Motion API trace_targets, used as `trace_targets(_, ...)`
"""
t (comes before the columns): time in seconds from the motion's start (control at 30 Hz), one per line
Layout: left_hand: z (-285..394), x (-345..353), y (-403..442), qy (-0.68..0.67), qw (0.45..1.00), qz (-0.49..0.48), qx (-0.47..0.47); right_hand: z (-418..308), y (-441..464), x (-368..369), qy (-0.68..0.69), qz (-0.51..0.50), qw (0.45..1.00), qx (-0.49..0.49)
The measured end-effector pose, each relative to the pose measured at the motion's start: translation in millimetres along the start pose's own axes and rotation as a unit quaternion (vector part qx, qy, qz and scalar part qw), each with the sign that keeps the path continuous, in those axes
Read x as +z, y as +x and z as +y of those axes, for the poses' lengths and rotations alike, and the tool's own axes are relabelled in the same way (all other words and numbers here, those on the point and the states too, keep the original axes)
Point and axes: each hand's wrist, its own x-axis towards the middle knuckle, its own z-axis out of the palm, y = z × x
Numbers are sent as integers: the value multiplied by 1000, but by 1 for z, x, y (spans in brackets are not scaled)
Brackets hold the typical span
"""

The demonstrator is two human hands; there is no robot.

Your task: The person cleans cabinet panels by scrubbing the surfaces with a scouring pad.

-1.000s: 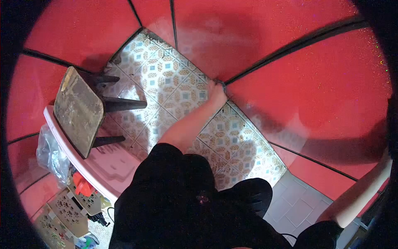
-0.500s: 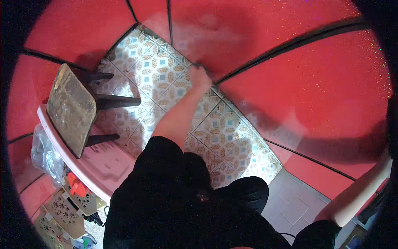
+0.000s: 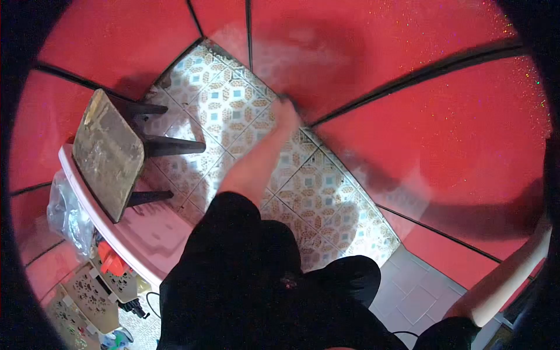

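One L hand [image 3: 284,116] of ours is down at the patterned floor edge [image 3: 341,174], right by the foot of the red wall [image 3: 443,134]. Fingers look bunched, but they're blurred, so we can't tell if they pinch anything. R forearm [image 3: 507,271] reaches out to the side, close to the wall; R hand is out of view, grip unknown. That floor looks like glazed tile: prob. hard, stiff, fixed, slick if wet, w/ chipping poss. at the corners. Nothing on it to grasp, so we'd work it w/ fingertips along the seam. Off to our L, a dark-legged stool [image 3: 108,157] sits beside the pink plastic piece [image 3: 157,227], w/ a clear bag [image 3: 67,213], an orange-red item [image 3: 111,261] & beige perforated baskets [image 3: 90,294] past it. Stool legs jut over the tiles & would block a sweep that way; the wall limits our knuckle room.
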Motion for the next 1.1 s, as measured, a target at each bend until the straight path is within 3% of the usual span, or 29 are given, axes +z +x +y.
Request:
trace_targets(0.1,39,-89,60,129,990,-53,16,2,0,0,-6,4,1000,-8)
trace_targets(0.27,-11,-55,59,146,985,-46,79,2,-2,1,-15,0,1000,1)
trace_targets(0.33,-7,-34,43,76,981,120,131,5,0,2,-25,6,1000,3)
trace_targets(0.4,-8,-25,28,36,972,187,140,6,0,1,-28,-7,999,-13)
trace_targets(0.5,-2,-73,74,49,998,-42,-29,-1,0,-1,-19,-5,1000,-12)
trace_targets(0.63,6,-68,49,108,989,-99,26,3,-1,-1,-19,0,1000,2)
trace_targets(0.67,-4,-62,49,109,989,-94,27,4,0,0,-18,0,1000,2)
trace_targets(0.73,-24,-41,44,67,989,45,124,7,-2,1,-19,-1,1000,2)
trace_targets(0.8,-33,-33,43,38,980,107,161,6,-2,0,-20,-6,1000,-6)
trace_targets(0.87,-16,-68,72,73,992,-92,40,4,1,-1,-23,-4,1000,-10)
trace_targets(0.9,-13,-61,64,70,992,-93,40,4,1,-2,-23,-4,1000,-13)
trace_targets(1.0,-13,-46,32,111,988,51,92,7,1,0,-17,-8,1000,-6)
trace_targets(1.1,-26,-42,29,6,998,-10,55,11,-1,3,-13,-11,1000,-4)
